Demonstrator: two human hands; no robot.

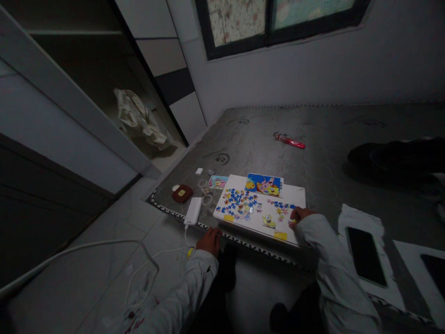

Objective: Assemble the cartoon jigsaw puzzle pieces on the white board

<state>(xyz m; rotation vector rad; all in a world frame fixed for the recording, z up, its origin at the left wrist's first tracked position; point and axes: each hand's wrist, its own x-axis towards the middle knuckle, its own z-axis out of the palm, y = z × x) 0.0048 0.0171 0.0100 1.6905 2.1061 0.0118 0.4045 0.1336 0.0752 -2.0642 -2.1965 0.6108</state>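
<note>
Jigsaw puzzle (239, 197) in play, scattered across a white board (296, 191) on the grey bed (257, 125), thickest towards the left! At the far side lies the picture card (263, 184), a handy guide; matching colours first looks wise, then seating each tab flat without nudging its neighbours. Left hand (209, 241) curls by the near edge, its grip unclear. Over at the board's right, the right hand (301, 213) bends its fingers down among the smallest bits; whether they pinch one, can't tell. Around it all: pale wall (313, 74), dark-framed window (239, 21), then a black phone (366, 256), a white power bank (193, 209) and, tiniest, a white box (199, 171).
</note>
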